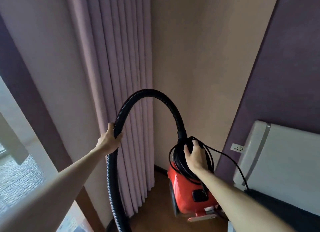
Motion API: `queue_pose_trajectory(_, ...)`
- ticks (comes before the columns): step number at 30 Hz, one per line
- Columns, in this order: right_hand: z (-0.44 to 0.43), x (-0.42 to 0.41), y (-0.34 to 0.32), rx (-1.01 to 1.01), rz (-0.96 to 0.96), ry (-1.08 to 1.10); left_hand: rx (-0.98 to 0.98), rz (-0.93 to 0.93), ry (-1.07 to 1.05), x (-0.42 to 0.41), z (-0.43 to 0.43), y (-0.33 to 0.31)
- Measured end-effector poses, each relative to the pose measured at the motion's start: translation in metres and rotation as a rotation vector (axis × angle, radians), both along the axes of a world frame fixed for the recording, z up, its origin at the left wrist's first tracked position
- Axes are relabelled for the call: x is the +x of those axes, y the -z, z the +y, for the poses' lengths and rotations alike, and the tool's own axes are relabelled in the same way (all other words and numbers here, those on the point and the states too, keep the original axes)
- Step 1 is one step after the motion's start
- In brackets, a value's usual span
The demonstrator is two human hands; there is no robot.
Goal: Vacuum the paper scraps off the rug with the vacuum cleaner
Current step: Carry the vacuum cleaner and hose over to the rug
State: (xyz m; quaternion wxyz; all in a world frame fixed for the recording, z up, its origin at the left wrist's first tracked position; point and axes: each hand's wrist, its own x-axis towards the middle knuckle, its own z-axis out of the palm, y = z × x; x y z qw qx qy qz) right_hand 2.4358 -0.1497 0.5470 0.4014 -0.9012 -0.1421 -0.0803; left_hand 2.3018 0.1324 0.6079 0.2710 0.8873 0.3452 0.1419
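Head view is showing a room corner, with a red vacuum cleaner (188, 193) sitting on the wooden floor (155, 212) at the lower centre of the frame. Its black ribbed hose (149, 93) is arching up from the top of the machine, across the middle of the frame, and dropping down the left side toward the bottom edge. The left hand (110, 138) is wrapping closed around the hose at centre left, fingers curled over the ribbing. The right hand (194, 156) is resting on top of the vacuum cleaner, fingers closing over a coil of black power cord (178, 162) bundled just below where the hose joins the body. One strand of the cord is trailing away to the right, toward a dark edge at lower right. Pale mauve curtains (112, 76) are hanging behind the hose, filling the upper left. A white wall socket (238, 147) is sitting on the purple wall (285, 67) at right, just beside a white panel (280, 155).
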Motion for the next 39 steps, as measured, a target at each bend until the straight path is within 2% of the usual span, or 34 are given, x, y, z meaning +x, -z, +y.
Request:
queue_pose_trajectory(10, 0.059, 0.070, 0.024, -0.015, 0.055, -0.193, -0.096, -0.037, -0.114, 0.021, 0.028, 0.036)
queue_pose_trajectory(23, 0.100, 0.123, 0.071, -0.067, 0.072, -0.537, -0.088, -0.115, -0.429, 0.018, -0.009, 0.083)
queue_pose_trajectory(32, 0.106, 0.106, 0.158, -0.149, 0.153, -0.642, -0.095, -0.141, -0.638, 0.001, -0.059, 0.179)
queue_pose_trajectory(35, 0.105, 0.094, 0.192, -0.208, 0.213, -0.654, -0.164, -0.162, -0.665, -0.014, -0.073, 0.218)
queue_pose_trajectory(39, 0.106, 0.076, 0.239, -0.317, 0.279, -0.701, -0.289, -0.085, -0.772, -0.038, -0.084, 0.267)
